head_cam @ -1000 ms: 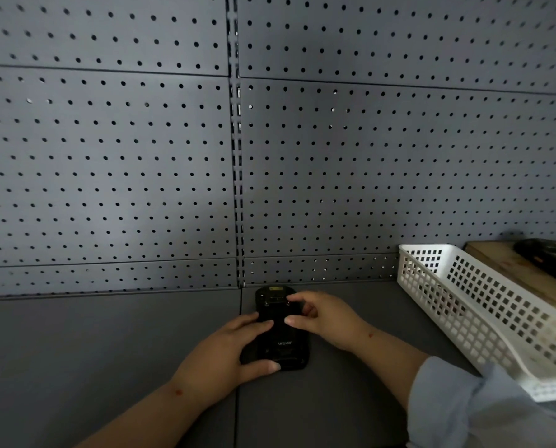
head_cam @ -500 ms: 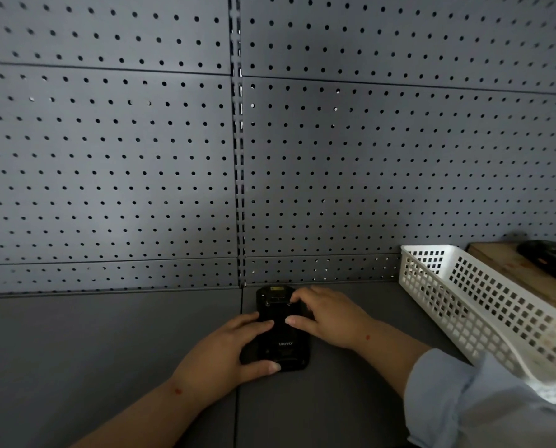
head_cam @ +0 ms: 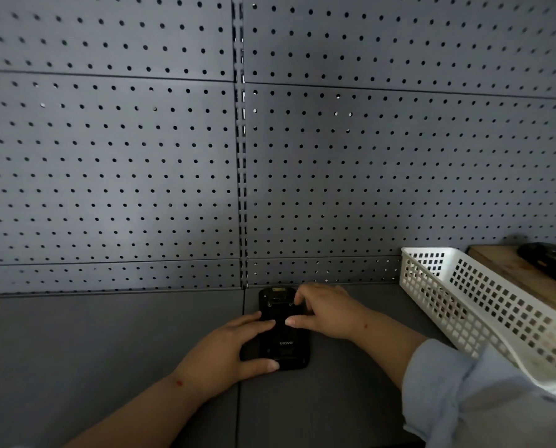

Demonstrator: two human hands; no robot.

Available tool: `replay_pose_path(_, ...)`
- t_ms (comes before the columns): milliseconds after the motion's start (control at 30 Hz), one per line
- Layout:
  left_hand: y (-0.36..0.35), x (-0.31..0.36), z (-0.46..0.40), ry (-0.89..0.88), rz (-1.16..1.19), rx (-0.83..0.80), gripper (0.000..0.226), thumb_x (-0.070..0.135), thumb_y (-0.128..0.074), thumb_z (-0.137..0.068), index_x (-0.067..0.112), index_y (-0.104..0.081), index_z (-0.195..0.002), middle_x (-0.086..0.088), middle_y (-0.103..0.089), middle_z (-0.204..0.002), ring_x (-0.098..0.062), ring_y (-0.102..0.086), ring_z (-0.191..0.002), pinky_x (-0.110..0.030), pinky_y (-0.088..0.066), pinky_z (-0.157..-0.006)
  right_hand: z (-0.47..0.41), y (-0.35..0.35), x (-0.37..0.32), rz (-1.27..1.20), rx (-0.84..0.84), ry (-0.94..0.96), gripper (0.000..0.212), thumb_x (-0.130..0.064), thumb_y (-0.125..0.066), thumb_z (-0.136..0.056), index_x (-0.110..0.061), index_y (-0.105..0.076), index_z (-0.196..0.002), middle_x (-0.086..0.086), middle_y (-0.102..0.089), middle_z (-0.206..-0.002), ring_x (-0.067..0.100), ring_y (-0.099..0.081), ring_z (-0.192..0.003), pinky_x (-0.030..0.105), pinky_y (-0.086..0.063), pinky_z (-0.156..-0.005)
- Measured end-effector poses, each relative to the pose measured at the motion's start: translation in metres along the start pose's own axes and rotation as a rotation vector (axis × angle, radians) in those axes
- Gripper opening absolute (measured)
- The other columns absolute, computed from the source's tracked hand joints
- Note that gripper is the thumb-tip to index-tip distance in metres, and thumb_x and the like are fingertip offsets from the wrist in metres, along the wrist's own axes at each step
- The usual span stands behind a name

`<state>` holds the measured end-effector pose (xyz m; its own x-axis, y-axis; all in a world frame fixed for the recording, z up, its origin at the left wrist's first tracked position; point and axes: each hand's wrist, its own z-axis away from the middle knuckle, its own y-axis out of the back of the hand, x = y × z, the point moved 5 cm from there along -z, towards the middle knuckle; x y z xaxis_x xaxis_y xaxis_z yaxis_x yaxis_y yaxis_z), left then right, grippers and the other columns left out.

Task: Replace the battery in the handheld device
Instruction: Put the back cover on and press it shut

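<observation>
A black handheld device lies back-side up on the grey table, close to the pegboard wall. My left hand clasps its left and lower edge, thumb along the bottom. My right hand rests on its upper right part, thumb and fingertips pressing on the back cover. Whether the cover is loose cannot be told. No separate battery is visible.
A white perforated plastic basket stands at the right. Behind it lies a wooden board with a dark object on it. A grey pegboard wall rises right behind the device.
My right hand has shifted slightly on the device's upper part. The left hand and the device stay where they were.
</observation>
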<state>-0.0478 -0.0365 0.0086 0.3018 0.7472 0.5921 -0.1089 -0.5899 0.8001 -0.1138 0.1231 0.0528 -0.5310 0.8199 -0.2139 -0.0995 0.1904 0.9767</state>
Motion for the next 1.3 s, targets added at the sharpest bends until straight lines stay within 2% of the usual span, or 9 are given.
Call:
replay_pose_path(100, -0.001, -0.002, 0.000, 0.000, 0.021, 0.003, 0.091, 0.088, -0.040, -0.046, 0.050, -0.033, -0.128, 0.011, -0.027, -0.149, 0.007, -0.023, -0.127, -0.014, -0.021, -0.104, -0.005, 0.005, -0.006, -0.072, -0.005, 0.037, 0.054, -0.042, -0.063, -0.082, -0.018, -0.047, -0.128, 0.005, -0.053, -0.125, 0.018, -0.050, -0.114, 0.032, -0.041, -0.096)
replay_pose_path(200, -0.002, -0.002, 0.000, -0.001, 0.046, 0.016, 0.093, 0.090, -0.040, -0.044, 0.049, -0.035, -0.128, 0.011, -0.028, -0.148, 0.006, -0.023, -0.128, -0.014, -0.019, -0.105, -0.011, -0.005, -0.015, -0.060, -0.098, 0.071, 0.054, -0.035, -0.054, -0.091, -0.025, -0.038, -0.141, 0.009, -0.044, -0.132, 0.022, -0.041, -0.124, 0.032, -0.036, -0.105)
replay_pose_path(300, -0.001, 0.000, 0.001, 0.001, 0.047, 0.017, 0.095, 0.089, -0.040, -0.044, 0.047, -0.035, -0.129, 0.012, -0.027, -0.148, 0.008, -0.021, -0.127, -0.010, -0.017, -0.102, -0.013, -0.013, -0.017, -0.004, -0.124, 0.036, 0.047, -0.040, -0.042, -0.095, -0.030, -0.037, -0.141, 0.007, -0.039, -0.133, 0.023, -0.035, -0.127, 0.033, -0.034, -0.105)
replay_pose_path(400, 0.000, 0.001, 0.002, -0.002, 0.045, 0.015, 0.095, 0.087, -0.041, -0.046, 0.045, -0.034, -0.130, 0.011, -0.026, -0.149, 0.009, -0.020, -0.126, -0.006, -0.015, -0.099, -0.011, -0.016, -0.018, 0.022, -0.117, 0.013, 0.047, -0.042, -0.038, -0.095, -0.031, -0.036, -0.141, 0.007, -0.038, -0.134, 0.024, -0.035, -0.126, 0.035, -0.034, -0.106)
replay_pose_path(633, -0.001, 0.001, 0.001, 0.001, 0.055, 0.001, 0.094, 0.089, -0.040, -0.044, 0.049, -0.032, -0.129, 0.015, -0.025, -0.148, 0.009, -0.020, -0.126, -0.007, -0.016, -0.100, -0.011, -0.016, -0.019, -0.015, -0.130, -0.017, 0.045, -0.041, -0.040, -0.095, -0.034, -0.037, -0.140, 0.005, -0.035, -0.135, 0.023, -0.033, -0.127, 0.035, -0.032, -0.107)
replay_pose_path(800, -0.001, -0.002, -0.001, -0.015, 0.049, 0.006, 0.093, 0.088, -0.042, -0.046, 0.048, -0.033, -0.129, 0.011, -0.026, -0.148, 0.010, -0.021, -0.127, 0.006, -0.011, -0.091, -0.015, -0.017, -0.025, -0.043, -0.130, -0.043, 0.044, -0.033, -0.044, -0.095, -0.028, -0.041, -0.139, 0.006, -0.035, -0.136, 0.024, -0.030, -0.128, 0.035, -0.030, -0.110)
replay_pose_path(967, -0.001, -0.002, -0.001, -0.030, 0.037, 0.012, 0.088, 0.087, -0.043, -0.049, 0.050, -0.032, -0.129, 0.008, -0.027, -0.149, 0.008, -0.021, -0.130, -0.003, -0.014, -0.099, -0.019, -0.017, -0.030, -0.022, -0.146, -0.053, 0.044, -0.028, -0.044, -0.095, -0.024, -0.040, -0.139, 0.008, -0.032, -0.141, 0.027, -0.026, -0.132, 0.037, -0.028, -0.110)
replay_pose_path(1067, -0.001, -0.002, -0.001, -0.033, 0.033, 0.013, 0.089, 0.087, -0.042, -0.049, 0.050, -0.032, -0.129, 0.010, -0.027, -0.149, 0.009, -0.019, -0.129, -0.001, -0.013, -0.098, -0.019, -0.020, -0.032, -0.041, -0.158, -0.065, 0.043, -0.024, -0.040, -0.096, -0.022, -0.037, -0.139, 0.009, -0.030, -0.144, 0.026, -0.024, -0.134, 0.037, -0.025, -0.111)
replay_pose_path(1300, -0.001, 0.000, -0.001, -0.031, 0.024, 0.010, 0.096, 0.090, -0.038, -0.046, 0.046, -0.032, -0.131, 0.010, -0.024, -0.150, 0.007, -0.020, -0.129, -0.011, -0.017, -0.103, -0.022, -0.021, -0.027, -0.093, -0.169, -0.105, 0.041, -0.025, -0.041, -0.095, -0.028, -0.039, -0.137, 0.007, -0.031, -0.142, 0.025, -0.022, -0.136, 0.039, -0.024, -0.113)
